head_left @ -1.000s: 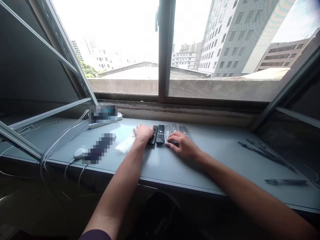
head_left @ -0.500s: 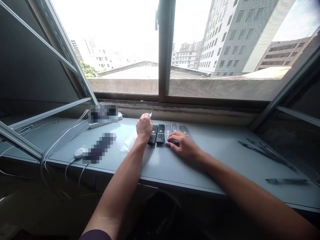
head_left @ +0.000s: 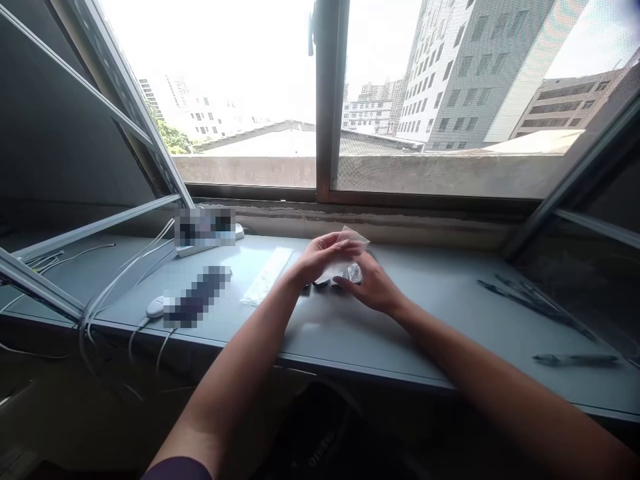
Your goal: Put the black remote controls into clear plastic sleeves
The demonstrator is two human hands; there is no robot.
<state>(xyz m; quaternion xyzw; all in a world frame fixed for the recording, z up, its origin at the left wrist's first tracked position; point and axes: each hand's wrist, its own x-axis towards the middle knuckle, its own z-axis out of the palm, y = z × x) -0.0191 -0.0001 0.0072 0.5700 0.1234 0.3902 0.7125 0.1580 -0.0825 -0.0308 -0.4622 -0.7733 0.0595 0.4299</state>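
My left hand (head_left: 326, 257) is above the remote controls, its fingers closed on a clear plastic sleeve (head_left: 354, 237) whose corner sticks up past the fingertips. Right beside it, my right hand (head_left: 374, 285) curves round the other side of the sleeve, thumb low and fingers raised, partly behind the plastic. Crinkled clear plastic (head_left: 355, 272) shows between its thumb and fingers. Beneath both hands lie dark remote controls (head_left: 321, 284), mostly covered; only their lower ends show. Another flat clear plastic sleeve (head_left: 267, 275) rests on the table left of my left hand.
On the left of the grey table (head_left: 320, 340) are a white power strip (head_left: 207, 247), a blurred-out dark object (head_left: 200, 297), a round white plug (head_left: 156, 307) and loose cables (head_left: 107, 287). Pens (head_left: 575, 361) and dark thin tools lie at the right. Metal frames flank the window.
My left hand has moved right, over the remotes, carrying the plastic sleeve. My right hand has lifted its fingers from the wrapped remote and now meets the left hand.
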